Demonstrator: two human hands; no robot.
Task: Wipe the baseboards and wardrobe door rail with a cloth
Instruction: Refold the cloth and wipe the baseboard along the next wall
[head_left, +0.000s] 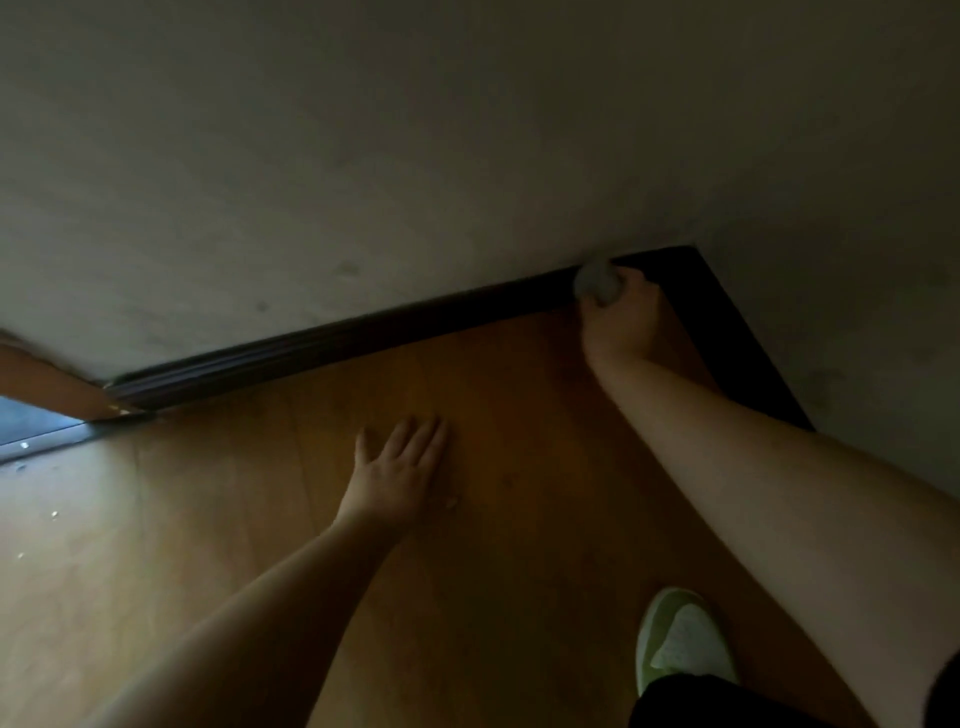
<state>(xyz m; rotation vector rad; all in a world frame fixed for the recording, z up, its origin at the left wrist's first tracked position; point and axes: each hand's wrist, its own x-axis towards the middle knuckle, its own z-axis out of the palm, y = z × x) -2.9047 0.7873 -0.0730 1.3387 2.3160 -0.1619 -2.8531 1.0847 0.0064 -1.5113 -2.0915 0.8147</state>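
Against the dark baseboard (363, 332), near the room's corner, the right hand (618, 322) grips a bunched grey cloth (597, 285) — baseboard wiping is underway. Left hand (400, 467) lies flat, fingers spread, bracing on the wooden floor (493, 545) — next, probably a steady sweep along the board.

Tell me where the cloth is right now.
In the head view, upper right: the grey cloth is bunched in the right hand, pressed against the dark baseboard near the room corner.
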